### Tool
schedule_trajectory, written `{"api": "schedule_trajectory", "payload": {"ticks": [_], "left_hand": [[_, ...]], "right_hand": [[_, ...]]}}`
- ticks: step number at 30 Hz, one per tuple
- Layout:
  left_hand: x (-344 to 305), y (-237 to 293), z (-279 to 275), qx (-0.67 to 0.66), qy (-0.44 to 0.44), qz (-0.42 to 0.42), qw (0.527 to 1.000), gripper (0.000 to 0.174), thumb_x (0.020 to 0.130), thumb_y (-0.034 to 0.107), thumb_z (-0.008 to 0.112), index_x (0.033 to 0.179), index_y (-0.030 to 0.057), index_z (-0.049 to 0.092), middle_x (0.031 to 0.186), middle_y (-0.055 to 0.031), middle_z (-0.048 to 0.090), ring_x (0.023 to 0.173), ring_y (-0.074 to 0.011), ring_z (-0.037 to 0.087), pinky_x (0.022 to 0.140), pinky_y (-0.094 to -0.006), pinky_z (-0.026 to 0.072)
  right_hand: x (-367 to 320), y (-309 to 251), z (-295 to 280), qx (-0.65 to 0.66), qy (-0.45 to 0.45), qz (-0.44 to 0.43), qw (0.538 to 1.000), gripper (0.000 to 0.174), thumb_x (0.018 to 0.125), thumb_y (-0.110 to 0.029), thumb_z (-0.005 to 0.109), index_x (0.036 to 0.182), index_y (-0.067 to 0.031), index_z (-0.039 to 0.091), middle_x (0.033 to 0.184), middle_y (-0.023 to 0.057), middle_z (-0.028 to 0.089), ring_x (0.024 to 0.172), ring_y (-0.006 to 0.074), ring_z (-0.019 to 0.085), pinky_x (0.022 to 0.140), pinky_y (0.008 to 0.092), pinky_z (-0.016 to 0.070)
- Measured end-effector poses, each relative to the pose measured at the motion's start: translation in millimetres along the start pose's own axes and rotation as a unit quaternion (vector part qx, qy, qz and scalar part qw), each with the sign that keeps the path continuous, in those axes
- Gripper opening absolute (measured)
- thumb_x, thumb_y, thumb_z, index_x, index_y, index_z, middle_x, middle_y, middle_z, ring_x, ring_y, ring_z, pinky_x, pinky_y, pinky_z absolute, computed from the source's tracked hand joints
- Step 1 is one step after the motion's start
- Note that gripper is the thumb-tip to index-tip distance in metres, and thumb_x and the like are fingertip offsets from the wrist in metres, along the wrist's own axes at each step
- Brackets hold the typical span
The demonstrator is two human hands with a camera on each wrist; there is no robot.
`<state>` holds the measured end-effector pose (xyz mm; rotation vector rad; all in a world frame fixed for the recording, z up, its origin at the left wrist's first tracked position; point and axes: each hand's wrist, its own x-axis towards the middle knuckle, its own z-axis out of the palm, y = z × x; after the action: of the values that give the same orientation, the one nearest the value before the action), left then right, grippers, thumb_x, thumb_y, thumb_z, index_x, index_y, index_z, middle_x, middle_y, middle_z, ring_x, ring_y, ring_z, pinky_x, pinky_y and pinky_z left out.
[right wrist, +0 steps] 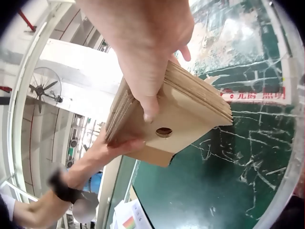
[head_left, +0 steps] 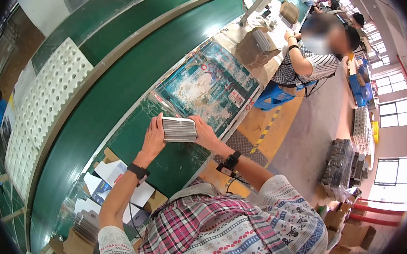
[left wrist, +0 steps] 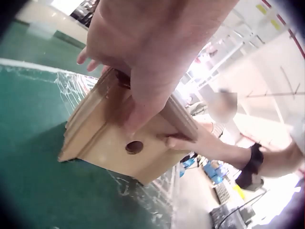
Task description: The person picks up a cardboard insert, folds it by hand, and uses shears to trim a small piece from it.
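Observation:
Both hands hold a stack of folded cardboard pieces (head_left: 180, 130) between them, above the green work surface. My left hand (head_left: 154, 136) grips its left end, and my right hand (head_left: 206, 134) grips the right end. White edges of the layers face up in the head view. From the left wrist, the brown face of the stack (left wrist: 107, 143) shows a round hole, with the left thumb (left wrist: 140, 114) pressed flat just above it. The right wrist view shows the right thumb (right wrist: 150, 107) on a brown face of the stack (right wrist: 190, 117), also near a round hole.
A taped, worn teal sheet (head_left: 200, 84) covers the bench ahead. Open white boxes (head_left: 114, 174) lie to the left, beside the green conveyor belt (head_left: 128, 80). A white perforated tray (head_left: 48, 101) stands beyond it. Another person (head_left: 308, 61) sits ahead on the right near a cardboard box (head_left: 257, 46).

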<state>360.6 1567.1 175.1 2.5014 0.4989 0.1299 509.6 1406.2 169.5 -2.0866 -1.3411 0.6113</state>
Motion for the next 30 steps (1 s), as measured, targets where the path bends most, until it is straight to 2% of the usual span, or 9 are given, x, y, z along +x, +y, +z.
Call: {"api": "schedule_trajectory", "payload": {"ticks": [3,9,11,14,17,24,27,29,30], "left_hand": [[7,7,-19,-0.127,-0.064,-0.089,0.986,0.08,0.064,0.01,0.069,0.13,0.0021,0.026,0.114,-0.0174,0.042,0.102,-0.0339,0.047,0.087,-0.0378,0.0406],[-13,-24,-15,-0.251,0.138,-0.115,0.951,0.066,0.068,0.014,0.07,0.125,0.0044,0.037,0.105,-0.0124,0.049,0.093,-0.0262,0.053,0.08,-0.0339,0.0449],[-28,-28,-22,-0.301,0.081,-0.167,0.936,0.058,0.071,0.014,0.068,0.121,0.0028,0.042,0.103,-0.0113,0.052,0.091,-0.0222,0.055,0.079,-0.0316,0.0457],[-56,-43,-19,-0.392,-0.001,-0.211,0.896,0.046,0.074,0.012,0.065,0.115,0.0004,0.047,0.098,-0.0106,0.056,0.088,-0.0182,0.057,0.078,-0.0287,0.0463],[-79,-54,-11,-0.449,-0.025,-0.243,0.859,0.038,0.077,0.011,0.063,0.111,-0.0003,0.051,0.094,-0.01,0.058,0.086,-0.0164,0.058,0.077,-0.0266,0.0466],[-123,-59,-7,-0.514,0.036,-0.275,0.812,0.032,0.08,0.011,0.059,0.109,0.0004,0.051,0.09,-0.0082,0.059,0.085,-0.0145,0.058,0.075,-0.0253,0.0469],[-147,-68,3,-0.446,0.08,-0.256,0.854,0.03,0.081,0.013,0.058,0.108,0.0009,0.052,0.087,-0.0065,0.06,0.081,-0.0127,0.058,0.073,-0.0253,0.0473],[-167,-65,-4,-0.416,0.13,-0.269,0.859,0.029,0.081,0.014,0.058,0.107,0.0017,0.053,0.085,-0.0068,0.061,0.078,-0.0133,0.058,0.072,-0.0263,0.0475],[-173,-58,-13,-0.393,0.15,-0.277,0.864,0.028,0.081,0.014,0.058,0.106,0.0023,0.054,0.084,-0.0074,0.061,0.077,-0.0141,0.058,0.072,-0.0271,0.0476]], "right_hand": [[-1,1,-7,0.067,-0.012,0.032,0.997,0.062,0.066,-0.013,0.071,0.119,-0.0047,0.039,0.112,0.0122,0.048,0.103,0.0281,0.05,0.085,0.0375,0.0415],[-7,32,-8,0.447,-0.028,0.257,0.856,0.053,0.075,-0.022,0.067,0.121,-0.0085,0.045,0.113,0.0039,0.053,0.106,0.017,0.05,0.086,0.0341,0.0412],[-2,34,-27,0.509,-0.022,0.342,0.789,0.055,0.075,-0.03,0.067,0.122,-0.0095,0.045,0.114,0.0032,0.053,0.106,0.0177,0.051,0.089,0.0378,0.0401],[14,78,-35,0.588,0.032,0.351,0.729,0.057,0.074,-0.037,0.067,0.121,-0.0104,0.046,0.115,0.0035,0.053,0.107,0.0199,0.05,0.091,0.0399,0.0386],[42,95,-59,0.585,0.069,0.357,0.725,0.059,0.073,-0.041,0.068,0.12,-0.0113,0.046,0.116,0.0044,0.052,0.108,0.0215,0.049,0.092,0.0411,0.0367],[81,153,-87,0.456,0.045,0.348,0.818,0.054,0.077,-0.037,0.064,0.12,-0.0079,0.046,0.111,0.0048,0.055,0.104,0.0197,0.051,0.086,0.0373,0.0423],[88,193,-72,0.406,0.104,0.279,0.864,0.036,0.078,-0.033,0.063,0.103,-0.008,0.059,0.092,0.0016,0.059,0.078,0.0145,0.058,0.065,0.0307,0.0474],[99,215,-66,0.215,0.131,0.3,0.92,0.037,0.076,-0.032,0.066,0.098,-0.0028,0.06,0.08,0.002,0.06,0.067,0.0127,0.056,0.056,0.0298,0.0454],[100,193,-74,0.173,0.157,0.336,0.912,0.042,0.073,-0.034,0.069,0.096,0.0008,0.06,0.079,0.0032,0.06,0.067,0.0133,0.056,0.057,0.0293,0.0456]]}}
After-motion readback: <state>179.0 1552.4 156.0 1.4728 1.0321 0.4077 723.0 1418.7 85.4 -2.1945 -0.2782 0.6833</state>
